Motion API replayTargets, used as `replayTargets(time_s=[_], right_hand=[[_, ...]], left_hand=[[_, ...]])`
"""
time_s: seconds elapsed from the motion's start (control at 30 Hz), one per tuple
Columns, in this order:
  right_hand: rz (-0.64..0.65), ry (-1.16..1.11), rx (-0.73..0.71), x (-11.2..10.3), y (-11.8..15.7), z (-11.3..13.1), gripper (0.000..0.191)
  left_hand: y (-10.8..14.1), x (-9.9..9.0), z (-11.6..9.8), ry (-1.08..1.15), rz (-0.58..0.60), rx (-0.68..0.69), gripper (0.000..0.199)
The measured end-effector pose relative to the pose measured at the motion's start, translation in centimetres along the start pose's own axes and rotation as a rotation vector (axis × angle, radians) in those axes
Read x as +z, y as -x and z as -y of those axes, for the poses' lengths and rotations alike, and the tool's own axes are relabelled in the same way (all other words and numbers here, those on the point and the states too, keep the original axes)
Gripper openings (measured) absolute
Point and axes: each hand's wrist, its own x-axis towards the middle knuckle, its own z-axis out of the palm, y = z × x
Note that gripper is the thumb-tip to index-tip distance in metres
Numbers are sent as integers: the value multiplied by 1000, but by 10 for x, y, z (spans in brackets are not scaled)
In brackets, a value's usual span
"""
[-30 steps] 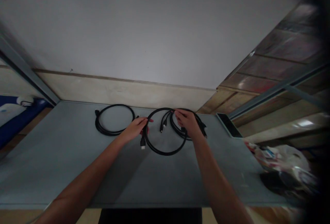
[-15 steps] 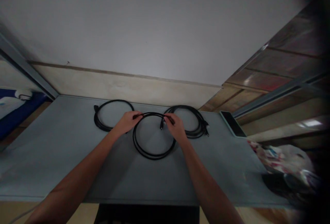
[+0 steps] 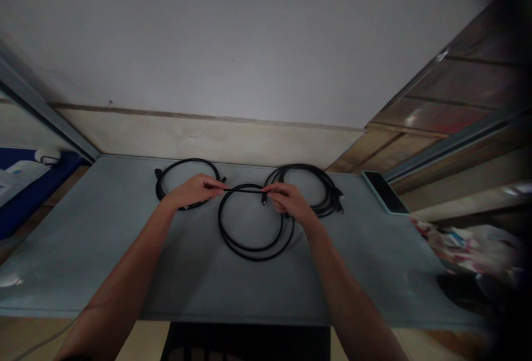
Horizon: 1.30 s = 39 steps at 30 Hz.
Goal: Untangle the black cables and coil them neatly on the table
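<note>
A black cable (image 3: 254, 260) hangs or lies in loose loops in the middle of the grey table. My left hand (image 3: 198, 190) pinches it at the upper left of the loop. At the upper right, my right hand (image 3: 288, 200) grips the same cable between thumb and fingers, with a short stretch running straight between both hands. Behind my left hand lies a second coiled black cable (image 3: 187, 160) with a plug at its left side. A thicker coil of black cable (image 3: 316, 169) rests behind my right hand, its plug ends pointing right.
A phone (image 3: 385, 192) in a pale green case lies at the table's (image 3: 91, 239) back right. Plastic bags (image 3: 477, 247) and a dark object are off the right edge. A white board (image 3: 233, 45) stands behind, and a metal post (image 3: 62, 123) rises at the left.
My hands have spread slightly apart, pulling the cable between them straighter. The two loops of the held cable have separated at the lower right. The view has shifted a little.
</note>
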Motion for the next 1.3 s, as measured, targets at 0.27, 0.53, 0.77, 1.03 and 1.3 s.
replayTargets(time_s=[0.27, 0.53, 0.77, 1.03, 1.3], right_hand=[[256, -163, 200, -29, 9, 3, 22], [123, -170, 241, -65, 19, 2, 25], [-16, -194, 220, -83, 23, -4, 26], [-135, -204, 153, -82, 20, -7, 29], [-66, -128, 212, -76, 15, -10, 30]], left_hand=[[24, -19, 14, 27, 443, -207, 45], [49, -30, 42, 120, 409, -240, 50], [50, -35, 48, 125, 473, -271, 47], [44, -14, 42, 218, 513, -185, 58], [29, 11, 38, 312, 347, -109, 64]])
